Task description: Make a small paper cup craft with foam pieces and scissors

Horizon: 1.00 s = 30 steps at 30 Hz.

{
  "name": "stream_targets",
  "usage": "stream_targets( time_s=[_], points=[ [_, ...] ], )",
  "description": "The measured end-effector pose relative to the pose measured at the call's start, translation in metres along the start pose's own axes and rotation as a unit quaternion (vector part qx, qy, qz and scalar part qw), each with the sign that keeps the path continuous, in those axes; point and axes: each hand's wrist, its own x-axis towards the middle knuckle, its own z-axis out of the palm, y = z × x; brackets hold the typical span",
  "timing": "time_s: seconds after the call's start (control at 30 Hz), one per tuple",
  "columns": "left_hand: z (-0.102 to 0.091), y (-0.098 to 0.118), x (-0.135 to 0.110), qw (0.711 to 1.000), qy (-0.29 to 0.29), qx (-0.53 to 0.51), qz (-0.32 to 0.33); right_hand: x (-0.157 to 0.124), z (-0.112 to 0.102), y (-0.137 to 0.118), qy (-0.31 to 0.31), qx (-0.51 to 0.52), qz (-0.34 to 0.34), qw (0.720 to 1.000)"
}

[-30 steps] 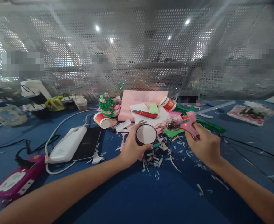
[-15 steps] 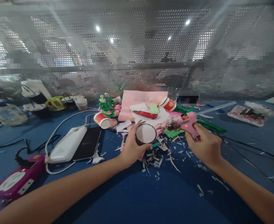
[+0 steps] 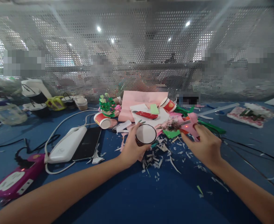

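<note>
My left hand [image 3: 132, 144] is wrapped round a cup [image 3: 146, 134] with a dark rim and a white round top facing me. Its fingers, with green nails, show at both sides of the cup. In my right hand [image 3: 203, 143] is a pink hot glue gun [image 3: 190, 126] with a small light glowing on its side. The glue gun's front end points left toward the cup, apart from it, and its tip is hard to make out. Behind the cup, a red utility knife [image 3: 145, 114] lies on white paper [image 3: 136, 108].
Paper scraps [image 3: 154, 160] litter the blue table [image 3: 137, 199]. On the left are a white power bank [image 3: 68, 146], a phone [image 3: 87, 144] and a purple power strip [image 3: 17, 180]. Red paper cups [image 3: 102, 119], pink paper [image 3: 144, 97] and a green paper plant [image 3: 107, 105] stand farther back, before a perforated screen [image 3: 137, 46].
My right thumb has stretched out to the left, away from the glue gun's handle. My left thumb has shifted slightly at the cup's lower edge. Cup and glue gun stay nearly in place.
</note>
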Motion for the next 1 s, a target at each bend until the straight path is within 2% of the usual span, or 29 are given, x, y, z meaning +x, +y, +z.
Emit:
stream_targets(
  time_s=[0.17,0.4,1.0],
  points=[
    [0.0000,0.0008,0.0001,1.000,-0.001,-0.002,0.002,0.0015,-0.0013,-0.0005,-0.013,0.013,-0.001,1.000],
    [0.0004,0.0012,-0.0004,1.000,0.003,-0.015,0.006,-0.0002,0.0009,0.0010,0.012,0.020,-0.012,1.000],
    [0.0006,0.0005,-0.0004,0.999,0.008,-0.035,0.002,-0.0064,0.0017,0.0022,-0.007,0.016,0.009,1.000]
  ],
)
